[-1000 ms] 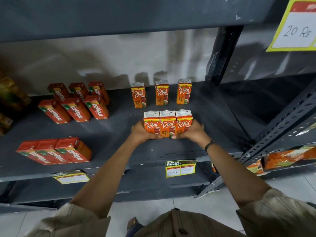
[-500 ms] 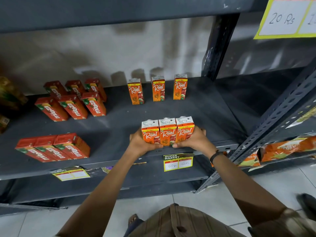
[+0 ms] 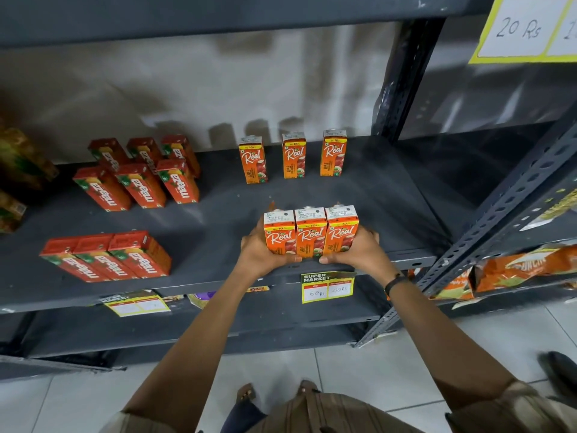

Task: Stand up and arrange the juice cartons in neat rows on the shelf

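Note:
Three orange Real apple juice cartons (image 3: 310,232) stand upright, pressed side by side, near the front edge of the dark grey shelf (image 3: 218,226). My left hand (image 3: 260,254) clasps the left carton and my right hand (image 3: 356,250) clasps the right one, squeezing the trio between them. Behind them, three more Real cartons (image 3: 293,156) stand upright with gaps between them at the back of the shelf. My fingers hide the lower sides of the held cartons.
Red Maaza cartons lie flat in a front group (image 3: 109,257) and a rear group (image 3: 143,173) on the shelf's left. A slotted upright (image 3: 487,226) and snack packets (image 3: 518,267) sit to the right. Price tags (image 3: 327,287) hang on the front edge.
Both hands have drawn the three clasped cartons toward the shelf's front edge, away from the back row. The camera has shifted a little.

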A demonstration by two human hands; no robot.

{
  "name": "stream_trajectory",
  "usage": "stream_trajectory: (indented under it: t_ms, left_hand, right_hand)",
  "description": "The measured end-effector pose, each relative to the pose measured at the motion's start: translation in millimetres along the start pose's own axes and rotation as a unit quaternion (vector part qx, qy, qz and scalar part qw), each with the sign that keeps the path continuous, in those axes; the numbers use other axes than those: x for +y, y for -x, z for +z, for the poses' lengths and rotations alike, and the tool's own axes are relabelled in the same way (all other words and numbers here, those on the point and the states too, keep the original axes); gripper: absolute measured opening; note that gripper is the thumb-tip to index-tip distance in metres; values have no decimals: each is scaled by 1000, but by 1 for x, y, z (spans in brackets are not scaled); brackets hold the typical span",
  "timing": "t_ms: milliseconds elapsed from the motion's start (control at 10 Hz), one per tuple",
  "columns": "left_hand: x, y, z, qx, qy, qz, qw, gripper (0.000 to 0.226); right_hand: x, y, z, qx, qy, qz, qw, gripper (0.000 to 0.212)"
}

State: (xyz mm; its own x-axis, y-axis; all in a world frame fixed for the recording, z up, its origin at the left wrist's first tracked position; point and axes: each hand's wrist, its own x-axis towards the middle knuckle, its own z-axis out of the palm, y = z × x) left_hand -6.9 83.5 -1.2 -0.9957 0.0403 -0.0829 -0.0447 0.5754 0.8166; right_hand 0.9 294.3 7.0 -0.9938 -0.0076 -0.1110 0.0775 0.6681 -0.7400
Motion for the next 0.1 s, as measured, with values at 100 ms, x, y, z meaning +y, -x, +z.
stream_trajectory:
  t_ms: [100]
  left_hand:
    - [0, 3, 0, 8, -8, 24, 1000, 118]
  right_hand:
    - [3, 7, 0, 22, -5, -16, 1000, 80]
